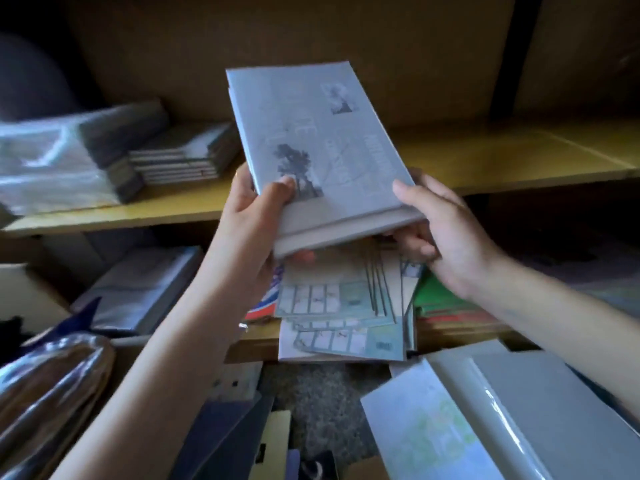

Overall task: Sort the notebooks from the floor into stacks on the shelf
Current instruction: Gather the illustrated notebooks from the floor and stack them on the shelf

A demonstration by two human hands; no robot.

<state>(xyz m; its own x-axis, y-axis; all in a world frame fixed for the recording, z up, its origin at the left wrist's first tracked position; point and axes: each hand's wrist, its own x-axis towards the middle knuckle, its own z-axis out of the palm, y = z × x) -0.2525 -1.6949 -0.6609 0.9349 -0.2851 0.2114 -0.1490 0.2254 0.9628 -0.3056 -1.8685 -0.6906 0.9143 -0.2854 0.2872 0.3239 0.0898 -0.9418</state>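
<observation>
Notebooks [322, 150] clamped in both grips, left hand [256, 216] and right hand [446, 233] at near corners, held above shelf [502, 161]. Stiff, light, slick covers likely; support underneath.

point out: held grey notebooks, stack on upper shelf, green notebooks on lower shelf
held grey notebooks [322, 140], head view, top cover centre
stack on upper shelf [183, 157], head view, near spine edges
green notebooks [436, 299], head view, top cover

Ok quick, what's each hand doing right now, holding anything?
Left hand: closed on the near left corner of the grey paper-covered notebooks.
Right hand: closed on their near right corner.
</observation>
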